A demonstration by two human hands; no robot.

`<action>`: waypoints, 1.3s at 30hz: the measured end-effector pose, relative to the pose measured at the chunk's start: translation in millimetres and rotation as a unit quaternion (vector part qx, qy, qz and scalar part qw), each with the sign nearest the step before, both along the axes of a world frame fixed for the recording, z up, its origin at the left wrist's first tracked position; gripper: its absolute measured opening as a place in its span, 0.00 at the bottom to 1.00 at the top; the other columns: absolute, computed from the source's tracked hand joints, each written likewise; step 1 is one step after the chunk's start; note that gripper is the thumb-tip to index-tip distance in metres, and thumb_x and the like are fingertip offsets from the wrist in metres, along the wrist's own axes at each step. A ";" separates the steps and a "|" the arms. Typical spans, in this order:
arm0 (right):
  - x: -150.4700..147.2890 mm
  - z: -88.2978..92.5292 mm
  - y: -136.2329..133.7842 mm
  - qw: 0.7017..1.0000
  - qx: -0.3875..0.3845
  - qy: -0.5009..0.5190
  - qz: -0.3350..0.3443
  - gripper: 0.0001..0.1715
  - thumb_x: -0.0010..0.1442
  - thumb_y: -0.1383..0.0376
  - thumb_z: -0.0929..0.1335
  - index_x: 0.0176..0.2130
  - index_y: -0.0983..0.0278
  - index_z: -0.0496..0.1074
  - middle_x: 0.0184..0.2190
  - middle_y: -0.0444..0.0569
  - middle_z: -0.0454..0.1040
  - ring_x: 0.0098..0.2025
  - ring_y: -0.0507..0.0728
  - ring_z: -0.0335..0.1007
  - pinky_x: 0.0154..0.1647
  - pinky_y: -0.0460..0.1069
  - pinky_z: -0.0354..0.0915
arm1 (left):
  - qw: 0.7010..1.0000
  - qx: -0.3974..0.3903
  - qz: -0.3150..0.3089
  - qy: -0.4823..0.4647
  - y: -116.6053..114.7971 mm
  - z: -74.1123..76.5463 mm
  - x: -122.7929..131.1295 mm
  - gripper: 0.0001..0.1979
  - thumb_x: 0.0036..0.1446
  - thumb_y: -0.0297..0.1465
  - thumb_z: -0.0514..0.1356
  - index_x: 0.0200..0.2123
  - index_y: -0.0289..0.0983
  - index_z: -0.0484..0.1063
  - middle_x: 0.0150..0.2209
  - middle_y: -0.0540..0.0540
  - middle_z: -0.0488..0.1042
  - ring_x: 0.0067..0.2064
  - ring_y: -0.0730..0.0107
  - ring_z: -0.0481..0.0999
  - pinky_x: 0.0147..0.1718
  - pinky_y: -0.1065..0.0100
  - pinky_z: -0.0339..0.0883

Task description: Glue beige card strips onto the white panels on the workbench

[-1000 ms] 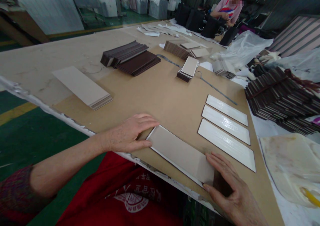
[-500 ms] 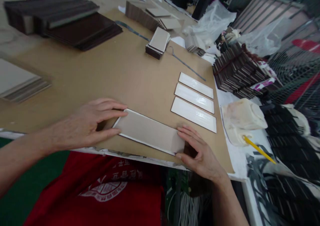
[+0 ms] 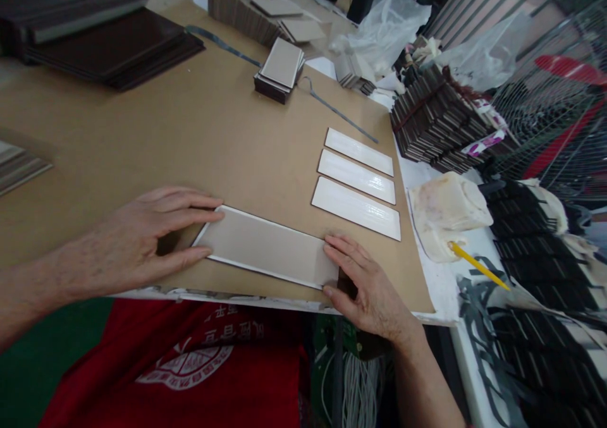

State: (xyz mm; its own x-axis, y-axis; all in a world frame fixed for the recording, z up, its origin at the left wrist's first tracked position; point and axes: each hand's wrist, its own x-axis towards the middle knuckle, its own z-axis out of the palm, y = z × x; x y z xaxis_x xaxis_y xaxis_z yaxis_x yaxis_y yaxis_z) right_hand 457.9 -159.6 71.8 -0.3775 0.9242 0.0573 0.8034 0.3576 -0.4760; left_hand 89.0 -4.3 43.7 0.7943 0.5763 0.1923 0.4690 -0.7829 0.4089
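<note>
As panel lies flat, long axis sideways

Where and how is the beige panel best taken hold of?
Probably hold the beige panel by its two short ends, left hand from the left, right hand from the right: it lies flat, long but narrow enough for each grip to span.

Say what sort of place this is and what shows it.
Likely a workshop or small factory: a stack of dark panels at right, three glossy white strips side by side, and a pale board on the worktable.
</note>
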 end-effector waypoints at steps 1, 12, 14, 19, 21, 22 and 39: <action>-0.5 0.0 -0.6 1.000 0.001 -0.008 0.001 0.39 0.64 0.65 0.69 0.70 0.62 0.56 0.70 0.57 0.58 0.72 0.64 0.50 0.71 0.67 0.52 | 1.000 0.000 -0.002 0.000 0.0 -0.2 0.1 0.21 0.65 0.40 0.59 0.59 0.40 0.68 0.60 0.42 0.69 0.62 0.53 0.65 0.60 0.47 0.62; -4.7 0.2 -6.7 0.992 0.002 -0.122 0.017 0.36 0.67 0.62 0.65 0.69 0.68 0.56 0.73 0.61 0.51 0.75 0.66 0.42 0.72 0.69 0.48 | 1.000 0.011 -0.012 0.008 0.4 -1.7 1.3 0.22 0.64 0.39 0.60 0.59 0.39 0.67 0.60 0.42 0.68 0.62 0.53 0.64 0.60 0.47 0.61; -6.4 1.0 -7.2 0.990 0.009 -0.140 0.009 0.35 0.67 0.61 0.65 0.68 0.68 0.58 0.73 0.61 0.49 0.75 0.67 0.40 0.71 0.70 0.48 | 1.000 0.019 -0.010 0.007 0.2 -1.5 0.9 0.21 0.63 0.39 0.60 0.58 0.41 0.68 0.61 0.43 0.68 0.63 0.52 0.63 0.62 0.46 0.60; -18.3 10.1 -4.2 0.988 0.001 -0.157 0.008 0.33 0.65 0.63 0.65 0.65 0.74 0.63 0.67 0.63 0.61 0.67 0.69 0.56 0.70 0.66 0.55 | 0.996 0.055 -0.037 0.051 2.0 7.6 6.3 0.20 0.63 0.39 0.58 0.55 0.37 0.72 0.59 0.40 0.69 0.62 0.49 0.64 0.63 0.47 0.57; -26.3 15.4 -1.8 0.985 -0.008 -0.170 0.004 0.33 0.65 0.63 0.65 0.65 0.76 0.63 0.64 0.65 0.64 0.63 0.69 0.60 0.67 0.64 0.60 | 0.990 0.078 -0.072 0.090 2.5 12.8 11.9 0.20 0.63 0.41 0.58 0.55 0.40 0.73 0.56 0.42 0.73 0.58 0.50 0.68 0.62 0.46 0.57; -30.6 17.5 -0.4 0.984 -0.007 -0.180 0.002 0.34 0.65 0.61 0.66 0.66 0.75 0.62 0.64 0.66 0.64 0.62 0.71 0.61 0.65 0.65 0.63 | 0.987 0.096 -0.082 0.103 2.0 14.5 14.9 0.21 0.63 0.42 0.58 0.56 0.42 0.73 0.54 0.42 0.74 0.57 0.49 0.69 0.62 0.44 0.55; 19.3 18.0 -21.3 0.980 0.012 -0.201 0.005 0.43 0.70 0.44 0.63 0.72 0.61 0.52 0.74 0.56 0.47 0.75 0.67 0.37 0.72 0.71 0.39 | 0.979 0.143 -0.093 0.115 3.1 -7.6 10.1 0.27 0.63 0.53 0.58 0.61 0.50 0.69 0.56 0.42 0.73 0.58 0.47 0.69 0.65 0.36 0.47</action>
